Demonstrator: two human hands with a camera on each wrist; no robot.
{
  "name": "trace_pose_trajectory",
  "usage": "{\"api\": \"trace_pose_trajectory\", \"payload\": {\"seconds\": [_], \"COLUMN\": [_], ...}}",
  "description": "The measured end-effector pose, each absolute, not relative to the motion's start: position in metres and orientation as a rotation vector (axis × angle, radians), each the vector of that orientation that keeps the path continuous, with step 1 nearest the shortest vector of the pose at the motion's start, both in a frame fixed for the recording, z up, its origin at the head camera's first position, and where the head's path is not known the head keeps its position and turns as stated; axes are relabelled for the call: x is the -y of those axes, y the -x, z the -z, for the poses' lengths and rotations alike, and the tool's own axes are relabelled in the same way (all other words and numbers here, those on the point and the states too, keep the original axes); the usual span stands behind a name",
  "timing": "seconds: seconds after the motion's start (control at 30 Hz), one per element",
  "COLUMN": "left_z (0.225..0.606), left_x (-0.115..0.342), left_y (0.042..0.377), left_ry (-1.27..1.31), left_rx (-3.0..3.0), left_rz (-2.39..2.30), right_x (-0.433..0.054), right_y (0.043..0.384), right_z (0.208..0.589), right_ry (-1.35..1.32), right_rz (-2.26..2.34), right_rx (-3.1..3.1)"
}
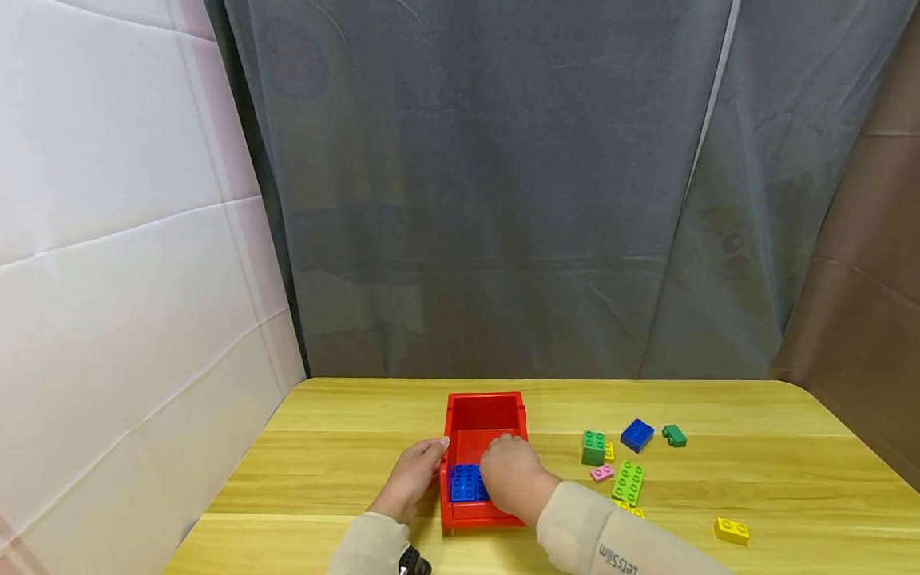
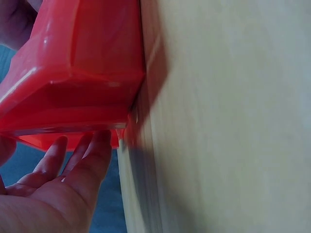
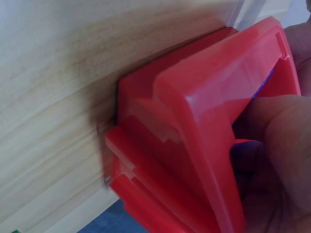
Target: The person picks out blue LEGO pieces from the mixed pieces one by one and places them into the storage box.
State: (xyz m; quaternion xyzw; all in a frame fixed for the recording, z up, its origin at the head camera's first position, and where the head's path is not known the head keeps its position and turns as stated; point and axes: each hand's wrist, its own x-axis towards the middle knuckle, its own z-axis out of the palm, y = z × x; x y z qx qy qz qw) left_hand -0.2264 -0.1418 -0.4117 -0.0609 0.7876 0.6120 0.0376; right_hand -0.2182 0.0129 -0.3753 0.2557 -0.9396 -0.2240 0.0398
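Observation:
A red plastic bin [image 1: 483, 517] stands on the table, with blue studded toy bricks [image 1: 463, 482] side by side at its near end. My left hand [image 1: 411, 477] grips the bin's left side, thumb at the rim and fingers along the outer wall; the left wrist view shows those fingers [image 2: 82, 165] below the rim. Reaching into the bin, my right hand [image 1: 516, 475] has curled fingers at the right-hand blue brick [image 1: 482, 489] and covers most of it. In the right wrist view, the thumb [image 3: 272, 114] goes inside past the rim, and the fingertips are mostly hidden.
Right of the bin lie loose bricks: dark green [image 1: 592, 449], blue [image 1: 636, 435], small green [image 1: 674, 435], pink [image 1: 601, 473], light green [image 1: 628, 482] and several yellow ones, one apart [image 1: 731, 531]. A grey curtain [image 1: 474, 200] hangs behind the wooden table [image 1: 345, 431].

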Motion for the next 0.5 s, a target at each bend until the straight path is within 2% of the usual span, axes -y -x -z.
{"api": "trace_pose_trajectory", "payload": {"seconds": [0.5], "left_z": [0.4114], "left_x": [0.1417], "left_y": [0.2257], "left_ry": [0.190], "left_rx": [-2.411], "left_rz": [-1.896], "right_x": [-0.0129], "right_y": [0.2195], "right_z": [0.3754], "right_ry": [-0.773], "right_rz": [0.654], "right_rx": [2.897]}}
